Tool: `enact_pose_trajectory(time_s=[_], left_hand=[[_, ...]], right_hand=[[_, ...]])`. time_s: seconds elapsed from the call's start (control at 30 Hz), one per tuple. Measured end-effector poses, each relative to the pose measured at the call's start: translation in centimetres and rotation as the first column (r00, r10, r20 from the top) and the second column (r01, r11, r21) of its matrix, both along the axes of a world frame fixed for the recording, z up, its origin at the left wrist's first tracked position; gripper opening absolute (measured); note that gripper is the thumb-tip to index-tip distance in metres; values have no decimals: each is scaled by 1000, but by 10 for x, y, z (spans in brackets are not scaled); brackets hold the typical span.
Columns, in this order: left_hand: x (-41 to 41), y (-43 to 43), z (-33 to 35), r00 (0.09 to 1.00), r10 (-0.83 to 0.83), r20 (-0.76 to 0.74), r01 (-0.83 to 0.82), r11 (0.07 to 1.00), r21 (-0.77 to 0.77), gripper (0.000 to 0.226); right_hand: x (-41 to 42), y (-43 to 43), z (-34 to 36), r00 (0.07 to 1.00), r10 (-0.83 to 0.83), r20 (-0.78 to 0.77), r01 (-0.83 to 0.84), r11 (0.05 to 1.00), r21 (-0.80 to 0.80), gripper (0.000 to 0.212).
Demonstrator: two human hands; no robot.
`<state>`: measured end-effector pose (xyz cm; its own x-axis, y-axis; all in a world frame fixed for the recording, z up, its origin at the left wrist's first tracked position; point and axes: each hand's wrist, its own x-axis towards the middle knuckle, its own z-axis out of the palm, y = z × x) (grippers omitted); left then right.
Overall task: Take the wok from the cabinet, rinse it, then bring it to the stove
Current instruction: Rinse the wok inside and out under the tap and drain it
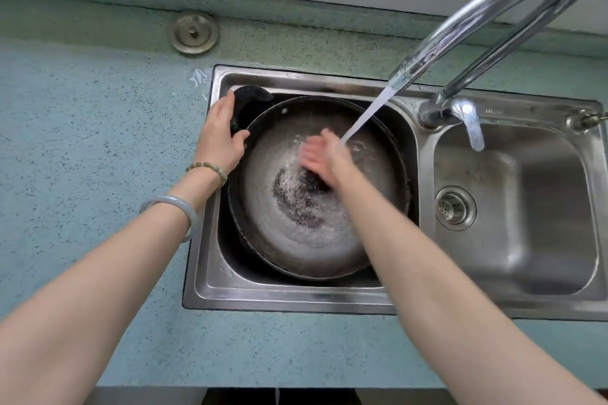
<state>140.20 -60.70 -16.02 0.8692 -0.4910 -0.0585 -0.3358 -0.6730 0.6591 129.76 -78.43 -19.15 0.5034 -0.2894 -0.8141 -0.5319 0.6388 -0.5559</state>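
Water [365, 115] hits my right hand [324, 156], blurred, flat and open inside the wok [296, 230]. My left hand [218, 135] grips its handle [248, 102].

Left hand [218, 135] clenched in a grip, right hand [324, 154] flat, blurred.

arms: both bare, no sleeves in view | left hand [219, 138]: no rings visible | bead bracelet [208, 169]: greenish-tan beads, at left wrist, nearer the hand | bangle [177, 210]: smooth pale translucent ring, behind bead bracelet, up the forearm | right hand [324, 154]: motion-blurred, wrist bare
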Motion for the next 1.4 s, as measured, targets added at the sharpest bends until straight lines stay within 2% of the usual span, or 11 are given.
enact_pose_trajectory(time_s=[0.17,0.23,0.3,0.37,0.5,0.57,0.67,0.73,0.97,1.07,1.4], left_hand=[[0,-1,2,1000,3,-16,-3,1000,1,73],[-1,-1,4,1000,4,-26,-4,1000,5,73],[-1,-2,7,999,20,-42,-20,1000,0,72],[-2,-3,11,996,52,-72,-53,999,-9,71],[6,-14,22,992,73,-106,-65,995,74,68],[15,-19,25,993,69,-96,-56,991,125,66],[28,-26,26,993,71,-95,-53,983,175,60],[34,-31,24,995,55,-87,-31,966,255,60],[45,-45,17,1000,7,12,-11,888,460,45],[46,-41,20,999,8,-35,7,915,404,42],[50,-14,54,972,3,-236,42,981,189,42]], right_hand=[[-40,56,-5,972,231,46,-234,967,102,27],[-69,45,1,853,519,-60,-516,855,55,22],[-93,23,13,685,678,-268,-723,678,-131,23],[-114,0,31,577,677,-456,-816,461,-349,23],[-160,-37,69,726,473,-500,-676,354,-647,19],[-188,-47,79,715,406,-569,-687,256,-680,20],[-225,-46,81,521,415,-746,-854,242,-461,56],[-241,-40,75,437,450,-779,-899,215,-380,60],[-245,-41,76,515,446,-732,-857,259,-446,37],[-246,-48,90,507,435,-744,-861,238,-448,21],[-244,-61,138,442,320,-838,-890,37,-455,18]])
